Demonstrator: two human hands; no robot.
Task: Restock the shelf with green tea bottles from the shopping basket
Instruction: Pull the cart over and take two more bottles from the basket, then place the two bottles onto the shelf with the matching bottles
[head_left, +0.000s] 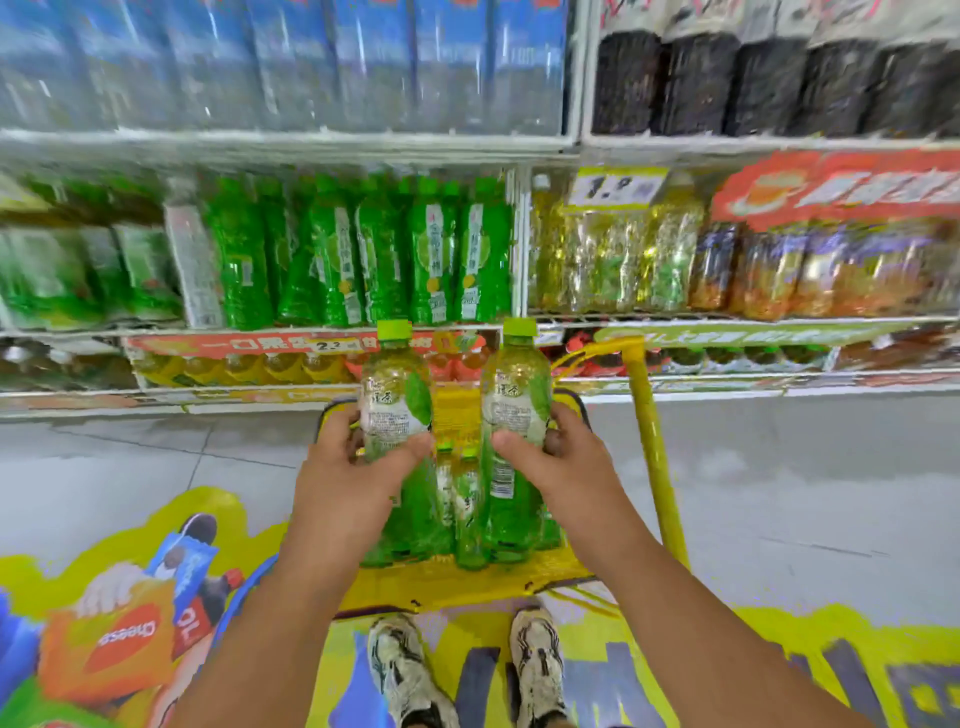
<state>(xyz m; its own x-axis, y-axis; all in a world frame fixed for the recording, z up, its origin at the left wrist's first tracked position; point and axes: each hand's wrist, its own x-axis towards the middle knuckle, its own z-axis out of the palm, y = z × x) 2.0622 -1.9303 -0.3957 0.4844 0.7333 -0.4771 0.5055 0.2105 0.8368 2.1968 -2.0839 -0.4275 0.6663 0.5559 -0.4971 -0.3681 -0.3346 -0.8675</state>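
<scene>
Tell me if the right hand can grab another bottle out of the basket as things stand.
Probably not: the right hand already holds a green tea bottle in its grip, as does the left hand. The bottles in the basket lie uncovered below, but it must first set this one down.

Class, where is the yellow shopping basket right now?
Head view, centre: the yellow shopping basket sits on the floor before the shelf, just beyond the person's shoes, with green tea bottles inside.
</scene>
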